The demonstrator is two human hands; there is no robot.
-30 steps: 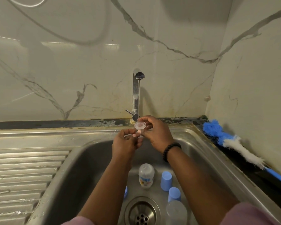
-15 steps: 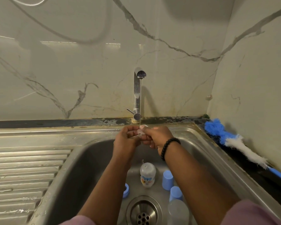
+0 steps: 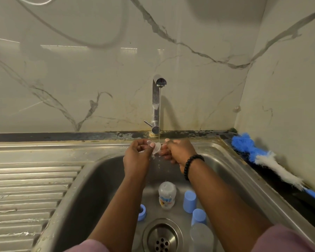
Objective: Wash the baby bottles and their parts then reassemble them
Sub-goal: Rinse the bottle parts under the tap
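Clear teat (image 3: 156, 148) in left hand (image 3: 137, 154) grip, right hand (image 3: 178, 150) touching.

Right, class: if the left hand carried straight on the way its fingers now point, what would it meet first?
The left hand, pinching a clear teat, points rightward, so it would probably meet the right hand's fingers first; depth is hard to judge.

Pale cream wall (image 3: 98, 79) veined in grey marble; steel-grey sink (image 3: 102, 179); two light-blue caps (image 3: 189, 201) beside a clear bottle (image 3: 167, 197) with a colourful print; blue ring (image 3: 141, 212); brush (image 3: 262, 157) with blue and white bristles; black bead bracelet (image 3: 191, 165); pink sleeves (image 3: 287, 239).
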